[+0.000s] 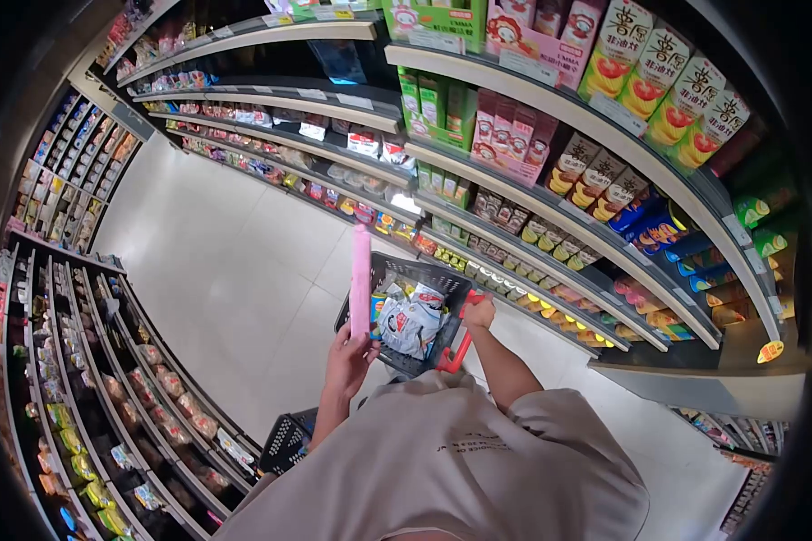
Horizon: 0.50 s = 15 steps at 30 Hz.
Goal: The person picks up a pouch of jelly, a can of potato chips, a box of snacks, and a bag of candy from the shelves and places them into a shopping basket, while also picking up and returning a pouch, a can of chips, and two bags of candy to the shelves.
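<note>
A long, narrow pink box [361,284] stands upright in my left hand [350,362], its lower end between the fingers. Below and beside it is a black shopping basket [447,279], partly covered by the box. Crumpled white snack bags [409,326] and a small blue-and-yellow packet [376,308] lie inside. My right hand [480,311] is closed around the basket's red handle [456,352], on the right side. What the box contains does not show.
Long shelves of boxed snacks [519,135] curve along the right, and bagged goods [171,401] fill shelves on the left. Pale tiled floor [235,243] runs between them. Part of another black basket [282,444] shows by my left arm. An end rack [81,153] stands far left.
</note>
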Tool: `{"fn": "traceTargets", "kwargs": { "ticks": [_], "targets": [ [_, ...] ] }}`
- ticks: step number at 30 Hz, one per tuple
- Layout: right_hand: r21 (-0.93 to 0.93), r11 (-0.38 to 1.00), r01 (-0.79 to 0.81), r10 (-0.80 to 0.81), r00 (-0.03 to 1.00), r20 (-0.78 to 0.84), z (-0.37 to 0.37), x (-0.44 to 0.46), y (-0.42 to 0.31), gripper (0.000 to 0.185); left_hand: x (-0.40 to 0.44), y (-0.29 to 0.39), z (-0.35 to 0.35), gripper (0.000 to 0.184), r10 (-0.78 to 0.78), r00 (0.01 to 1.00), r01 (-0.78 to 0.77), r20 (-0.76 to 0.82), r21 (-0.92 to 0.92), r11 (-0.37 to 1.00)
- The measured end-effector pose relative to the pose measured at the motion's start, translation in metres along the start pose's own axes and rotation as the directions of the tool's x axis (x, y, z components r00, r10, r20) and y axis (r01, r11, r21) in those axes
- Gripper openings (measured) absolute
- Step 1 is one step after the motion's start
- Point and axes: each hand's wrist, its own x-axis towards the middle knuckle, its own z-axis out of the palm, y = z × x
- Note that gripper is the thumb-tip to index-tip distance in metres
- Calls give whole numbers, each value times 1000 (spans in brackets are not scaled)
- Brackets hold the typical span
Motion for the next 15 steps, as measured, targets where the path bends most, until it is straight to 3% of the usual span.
{"fn": "traceTargets", "kwargs": {
  "ticks": [2, 4, 6, 7, 8, 9, 10, 11, 12, 13, 14, 15],
  "targets": [
    [44, 999, 5, -5, 1000, -3, 30, -8, -10, 49, -9, 21, -5, 39, 12, 999, -3, -42, 215, 977],
    [-43, 999, 17, -13, 995, 99, 36, -25, -36, 52, -5, 33, -24, 46, -13, 1000, 13, 0, 217, 976],
    [-340, 934, 110, -160, 979, -122, 35, -67, -78, 55, 6, 40, -39, 51, 89, 996, -87, 18, 485, 870],
    [-339, 935, 103, -156, 978, -136, 35, -75, -84, 55, 12, 45, -47, 56, 99, 993, -118, 63, 539, 834],
    [-36, 963, 267, -269, 961, -60, 36, -82, -87, 52, 19, 47, -56, 56, 92, 993, -119, 77, 538, 835],
    [275, 880, 386, -395, 918, -24, 33, -86, -92, 49, 26, 47, -63, 57, 106, 985, -166, 135, 593, 788],
    [267, 884, 384, -389, 921, -38, 16, -93, -107, 49, 32, 47, -66, 58, 115, 974, -214, 194, 640, 738],
    [681, 731, -50, -330, 847, 416, -17, -107, -132, 44, 34, 52, -62, 59, 58, 979, -178, 197, 679, 712],
    [690, 422, -588, -448, 527, 722, -50, -122, -156, 40, 38, 52, -59, 59, 41, 977, -173, 208, 675, 717],
    [690, 415, -593, -493, 492, 718, -75, -136, -179, 25, 42, 52, -57, 59, 21, 969, -200, 247, 726, 658],
    [697, 412, -587, -484, 508, 713, -79, -134, -181, 25, 46, 51, -55, 58, 0, 958, -230, 287, 771, 594],
    [707, 624, -333, -447, 590, 673, -82, -133, -183, 22, 54, 49, -56, 62, -21, 956, -227, 293, 782, 581]
  ]
}}
